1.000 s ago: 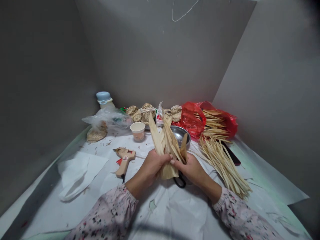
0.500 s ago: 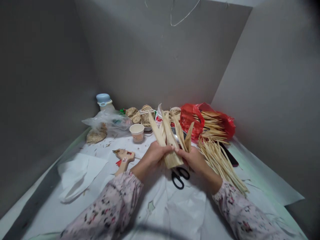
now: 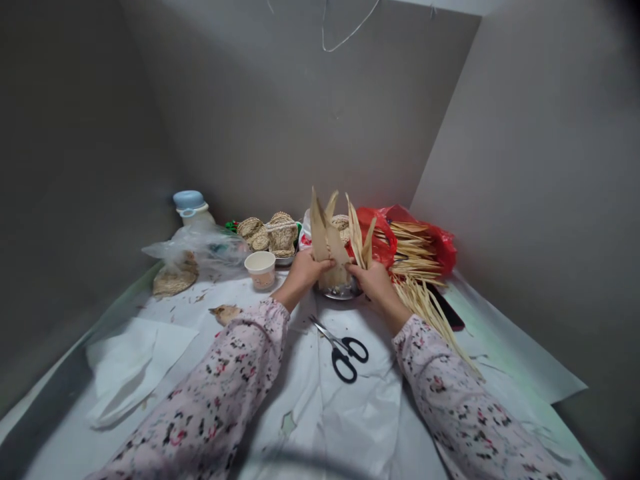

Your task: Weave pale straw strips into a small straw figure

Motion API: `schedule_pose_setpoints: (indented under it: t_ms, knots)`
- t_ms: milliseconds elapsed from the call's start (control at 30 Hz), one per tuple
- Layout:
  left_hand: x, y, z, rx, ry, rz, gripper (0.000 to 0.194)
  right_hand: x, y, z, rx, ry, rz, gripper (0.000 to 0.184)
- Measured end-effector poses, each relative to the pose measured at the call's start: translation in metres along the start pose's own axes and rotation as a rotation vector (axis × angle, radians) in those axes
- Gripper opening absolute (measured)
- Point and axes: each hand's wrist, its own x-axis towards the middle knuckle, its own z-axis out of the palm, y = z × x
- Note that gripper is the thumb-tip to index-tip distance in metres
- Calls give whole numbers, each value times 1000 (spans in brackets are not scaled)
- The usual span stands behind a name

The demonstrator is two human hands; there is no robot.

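Note:
Between my hands I hold a few wide, pale dried husk leaves (image 3: 326,243), raised upright over a shiny metal dish (image 3: 345,292). My left hand (image 3: 309,270) pinches the left leaves with its thumb across their front. In my right hand (image 3: 373,280) are narrower husk leaves (image 3: 356,233), and its thumb touches the right side of the wide piece. The lower ends of the leaves reach down toward the dish. Nearer to me, black-handled scissors (image 3: 341,348) lie on the white covering. A pale paper cup (image 3: 261,270) stands left of my left hand.
At the back sit woven straw pieces (image 3: 281,233). A red plastic bag (image 3: 443,247) holds dried leaves, with loose pale strips (image 3: 425,303) and a dark flat object (image 3: 453,317) before it. Leftward are a clear bag (image 3: 200,240), a blue-lidded bottle (image 3: 190,203) and white paper (image 3: 135,367).
Both hands have moved forward with the husk leaves, toward the metal dish. The scissors, partly covered before, now show whole. My left sleeve now covers most of the glue gun. The view has shifted slightly.

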Motion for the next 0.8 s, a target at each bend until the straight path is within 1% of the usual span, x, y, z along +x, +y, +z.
schedule_pose_setpoints:
  t_ms: [133, 267, 300, 367, 433, 500, 600, 700, 800]
  knots:
    - [-11, 7, 1, -28, 8, -50, 34, -8, -5, -2, 44, -44, 41, 31]
    - [-13, 9, 6, -67, -40, -67, 37, -13, -12, -6, -7, -84, 5, 33]
    - [-11, 9, 6, -59, -52, -63, 38, -13, -13, -6, -31, -72, 0, 33]
    - [-7, 6, 4, -22, -70, -63, 37, -12, -10, -8, -44, -2, 6, 30]
    - [-3, 5, 1, 24, -94, -64, 33, -10, -5, -9, 0, 74, 22, 29]
    - [-2, 7, -1, 45, -117, -65, 27, -9, -1, -9, 69, 118, 23, 30]
    - [-7, 14, -2, 30, -100, -75, 22, -9, 4, -9, 141, 133, 11, 32]
    - [-13, 19, 0, 29, -47, -93, 22, -9, 6, -7, 173, 136, 5, 27]
    - [-14, 16, 2, 32, -26, -100, 19, -8, 6, -7, 171, 153, 6, 22]
